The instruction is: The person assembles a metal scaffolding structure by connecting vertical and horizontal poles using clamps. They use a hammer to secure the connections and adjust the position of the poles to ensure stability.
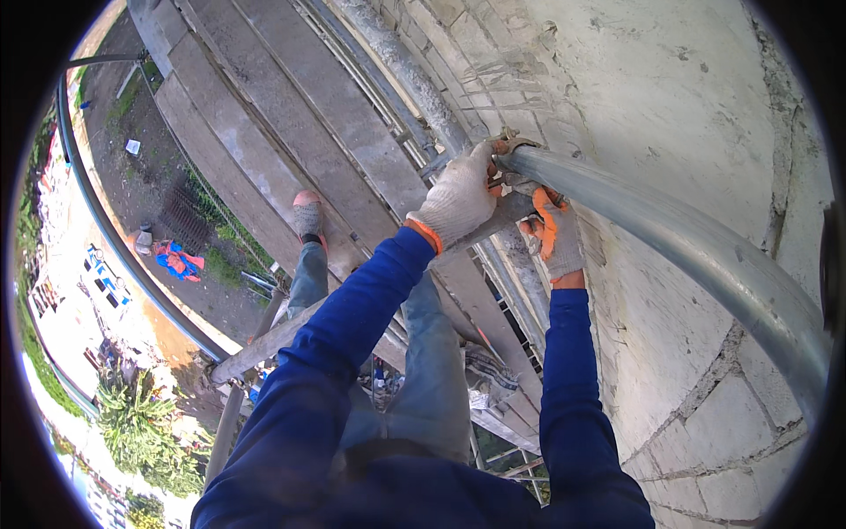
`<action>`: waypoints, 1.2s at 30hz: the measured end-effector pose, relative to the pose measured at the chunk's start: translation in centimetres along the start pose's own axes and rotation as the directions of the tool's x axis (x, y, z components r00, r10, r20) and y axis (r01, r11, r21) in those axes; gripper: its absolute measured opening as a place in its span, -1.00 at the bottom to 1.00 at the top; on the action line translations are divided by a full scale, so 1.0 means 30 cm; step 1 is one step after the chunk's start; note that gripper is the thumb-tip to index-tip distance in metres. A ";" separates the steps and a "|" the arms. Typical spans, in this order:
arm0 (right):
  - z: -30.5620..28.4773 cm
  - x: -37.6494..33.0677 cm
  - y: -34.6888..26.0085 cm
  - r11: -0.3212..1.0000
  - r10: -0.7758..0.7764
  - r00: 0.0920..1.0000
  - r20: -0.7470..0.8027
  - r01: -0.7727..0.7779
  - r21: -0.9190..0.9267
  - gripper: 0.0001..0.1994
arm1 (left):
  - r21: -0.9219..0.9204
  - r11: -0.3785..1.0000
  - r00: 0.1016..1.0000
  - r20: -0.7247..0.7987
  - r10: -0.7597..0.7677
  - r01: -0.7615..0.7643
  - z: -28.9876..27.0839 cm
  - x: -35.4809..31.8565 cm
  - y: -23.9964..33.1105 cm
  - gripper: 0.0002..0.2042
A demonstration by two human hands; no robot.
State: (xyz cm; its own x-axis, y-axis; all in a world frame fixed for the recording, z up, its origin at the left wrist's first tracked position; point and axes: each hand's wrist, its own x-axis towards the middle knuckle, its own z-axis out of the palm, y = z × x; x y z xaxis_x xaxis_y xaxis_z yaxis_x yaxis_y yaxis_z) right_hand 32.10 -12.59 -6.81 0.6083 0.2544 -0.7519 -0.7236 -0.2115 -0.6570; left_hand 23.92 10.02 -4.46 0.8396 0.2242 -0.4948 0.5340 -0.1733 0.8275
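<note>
A rusty scaffold coupler (504,143) sits at the end of a grey metal tube (670,210) that curves across the view to the right. My left hand (456,198), in a white knit glove with an orange cuff, is closed around the coupler's left side. Just below and to the right, my right hand (560,238) has its orange-coated glove fingers curled at the coupler's lower part. Its fingertips are partly hidden. Another scaffold tube (256,354) passes under my left forearm toward the joint.
A rough block-and-mortar wall (696,353) rises close on the right. Scaffold planks (256,115) run beneath me, with my foot (307,216) on them. Gaps show between planks and wall. Beyond a guard rail (132,256), the ground lies far below, with a blue and red heap (179,262).
</note>
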 end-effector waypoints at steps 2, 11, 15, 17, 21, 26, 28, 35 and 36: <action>0.011 -0.006 0.012 0.999 -0.011 0.999 -0.046 0.013 0.039 -0.74 | 0.045 0.999 0.999 -0.031 0.008 -0.007 -0.005 0.013 -0.013 -0.40; -0.047 0.032 0.043 0.996 0.029 1.000 -0.003 -0.028 0.086 -0.60 | -0.184 0.972 0.969 0.169 0.178 -0.147 -0.113 0.136 -0.052 -0.39; -0.011 0.014 0.013 0.997 -0.019 1.000 0.003 0.019 0.075 -0.60 | 0.001 0.955 0.926 0.243 0.288 -0.297 -0.162 0.175 -0.026 -0.38; 0.022 -0.004 -0.007 0.998 0.004 1.000 -0.022 -0.002 0.060 -0.64 | 0.067 0.953 0.924 0.272 0.268 -0.296 -0.162 0.174 -0.029 -0.45; 0.028 -0.019 -0.016 0.999 -0.016 1.000 -0.024 0.017 0.038 -0.66 | 0.436 0.781 0.892 0.275 0.358 -0.448 -0.187 0.178 -0.004 -0.54; 0.010 -0.010 0.008 0.992 0.021 0.999 -0.050 -0.015 0.122 -0.70 | 0.285 0.871 0.914 0.191 0.358 -0.400 -0.167 0.183 -0.044 -0.60; 0.016 -0.012 0.007 0.991 0.013 0.999 -0.044 -0.007 0.136 -0.71 | 0.206 0.927 0.945 0.164 0.282 -0.313 -0.167 0.171 -0.051 -0.63; 0.011 -0.013 0.009 0.995 0.007 1.000 -0.018 -0.006 0.099 -0.71 | 0.030 0.942 0.920 0.225 0.320 -0.335 -0.128 0.177 -0.096 -0.67; 0.017 -0.020 0.005 0.997 0.000 1.000 -0.022 0.002 0.078 -0.71 | 0.072 0.928 0.911 0.235 0.340 -0.365 -0.125 0.175 -0.096 -0.68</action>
State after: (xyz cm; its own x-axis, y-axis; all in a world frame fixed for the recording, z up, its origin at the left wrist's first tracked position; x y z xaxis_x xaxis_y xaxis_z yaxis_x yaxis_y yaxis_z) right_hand 31.45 -12.29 -6.42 0.6153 0.2335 -0.7529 -0.7458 -0.1369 -0.6520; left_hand 26.42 15.30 -8.45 0.9695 -0.0799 -0.2318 0.1966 -0.3114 0.9297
